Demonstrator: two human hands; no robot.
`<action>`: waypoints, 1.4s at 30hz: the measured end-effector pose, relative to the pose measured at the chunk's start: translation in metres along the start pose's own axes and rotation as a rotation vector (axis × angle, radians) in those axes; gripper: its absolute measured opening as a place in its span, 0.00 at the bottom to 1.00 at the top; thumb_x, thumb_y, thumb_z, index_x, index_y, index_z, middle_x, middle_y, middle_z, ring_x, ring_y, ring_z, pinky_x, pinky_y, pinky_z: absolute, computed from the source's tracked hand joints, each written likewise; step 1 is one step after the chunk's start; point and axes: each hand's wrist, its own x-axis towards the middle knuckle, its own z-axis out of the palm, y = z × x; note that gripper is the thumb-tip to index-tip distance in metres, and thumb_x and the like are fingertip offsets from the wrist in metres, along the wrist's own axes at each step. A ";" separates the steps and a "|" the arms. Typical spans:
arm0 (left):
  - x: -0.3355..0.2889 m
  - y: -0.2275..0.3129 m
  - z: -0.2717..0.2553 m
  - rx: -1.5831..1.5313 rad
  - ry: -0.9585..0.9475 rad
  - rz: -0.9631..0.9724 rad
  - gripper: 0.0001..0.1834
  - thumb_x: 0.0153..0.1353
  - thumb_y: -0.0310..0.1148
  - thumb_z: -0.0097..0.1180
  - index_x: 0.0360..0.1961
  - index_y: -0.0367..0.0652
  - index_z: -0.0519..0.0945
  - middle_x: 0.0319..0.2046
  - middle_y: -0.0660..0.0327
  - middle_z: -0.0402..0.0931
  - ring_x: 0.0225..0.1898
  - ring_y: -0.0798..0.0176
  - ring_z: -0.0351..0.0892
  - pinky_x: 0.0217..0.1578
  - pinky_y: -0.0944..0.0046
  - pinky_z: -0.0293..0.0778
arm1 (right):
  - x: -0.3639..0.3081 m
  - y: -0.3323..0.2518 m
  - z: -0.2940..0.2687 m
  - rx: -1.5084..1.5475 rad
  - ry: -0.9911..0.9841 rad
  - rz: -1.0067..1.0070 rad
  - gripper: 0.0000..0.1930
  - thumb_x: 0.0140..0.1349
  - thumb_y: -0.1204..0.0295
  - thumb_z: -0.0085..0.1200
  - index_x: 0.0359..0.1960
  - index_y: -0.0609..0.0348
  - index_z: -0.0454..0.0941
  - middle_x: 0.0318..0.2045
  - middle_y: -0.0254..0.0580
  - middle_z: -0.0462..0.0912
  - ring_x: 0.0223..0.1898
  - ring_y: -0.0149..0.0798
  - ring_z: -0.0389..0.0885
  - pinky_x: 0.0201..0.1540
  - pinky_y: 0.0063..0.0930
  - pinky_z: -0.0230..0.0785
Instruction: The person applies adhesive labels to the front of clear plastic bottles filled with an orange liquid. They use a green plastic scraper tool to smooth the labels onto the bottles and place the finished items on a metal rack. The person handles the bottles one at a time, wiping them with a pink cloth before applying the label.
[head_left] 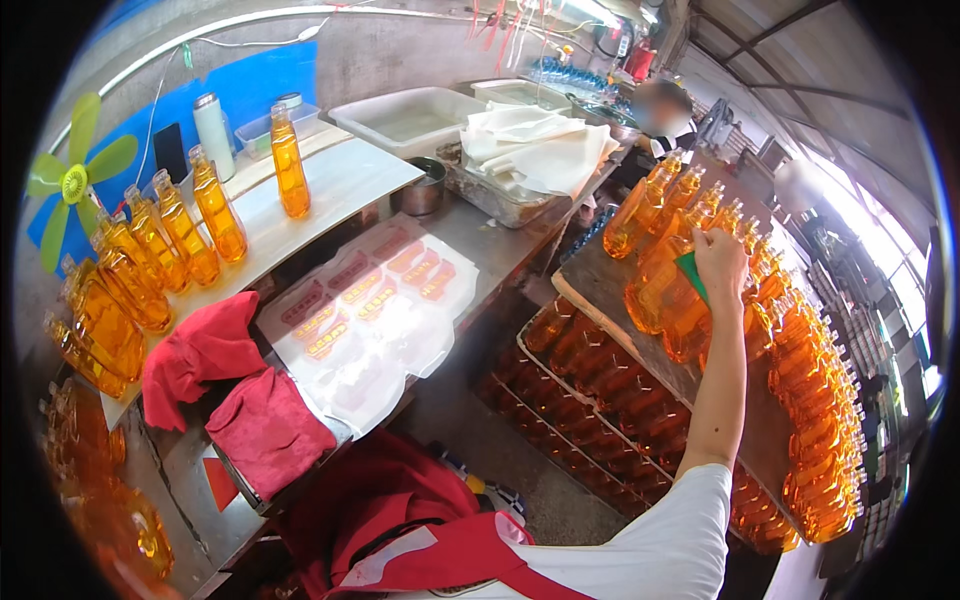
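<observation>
1. Reaching over the brown wooden board [595, 276], your right hand [720, 262] curls closed on one flat green piece [690, 275], partly hidden by your fingers; you cannot tell whether it also grips the amber glass bottles [652, 290] crowded there;
2. Your left hand is out of view;
3. Those bottles overlap too much to count; two crumpled red cloths [270, 430] lie to your left.

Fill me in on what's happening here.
The person's right hand is among amber bottles on a wooden board, with a green piece against it; whether it grips a bottle is unclear. The left hand is out of view. A sheet of labels lies on the table, and more bottles stand on the shelf.
</observation>
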 end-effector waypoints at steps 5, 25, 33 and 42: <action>0.000 -0.080 0.022 -0.144 -0.407 -0.346 0.30 0.65 0.30 0.57 0.67 0.38 0.64 0.60 0.50 0.70 0.60 0.56 0.70 0.57 0.56 0.72 | 0.012 0.015 0.013 -0.069 -0.038 -0.029 0.18 0.60 0.50 0.56 0.34 0.51 0.84 0.30 0.50 0.85 0.36 0.54 0.84 0.39 0.48 0.73; -0.063 -0.123 0.110 -0.122 -0.738 -1.061 0.24 0.67 0.34 0.55 0.61 0.51 0.64 0.44 0.59 0.79 0.41 0.68 0.80 0.38 0.63 0.79 | -0.203 -0.222 0.194 0.403 -0.767 -0.915 0.27 0.54 0.72 0.48 0.60 0.54 0.72 0.64 0.41 0.70 0.38 0.57 0.82 0.42 0.47 0.77; -0.068 -0.126 0.116 -0.168 -0.741 -1.078 0.24 0.66 0.33 0.55 0.61 0.50 0.64 0.44 0.58 0.78 0.42 0.67 0.78 0.39 0.63 0.78 | -0.226 -0.177 0.173 0.663 -0.546 -0.936 0.14 0.55 0.78 0.59 0.45 0.58 0.83 0.50 0.44 0.83 0.35 0.50 0.85 0.35 0.33 0.78; -0.068 -0.115 0.117 -0.151 -0.677 -1.109 0.23 0.65 0.31 0.57 0.59 0.51 0.65 0.43 0.60 0.78 0.40 0.68 0.77 0.38 0.64 0.78 | -0.156 -0.211 0.122 1.128 -1.558 0.094 0.12 0.63 0.72 0.57 0.43 0.69 0.84 0.40 0.46 0.87 0.18 0.22 0.75 0.20 0.14 0.65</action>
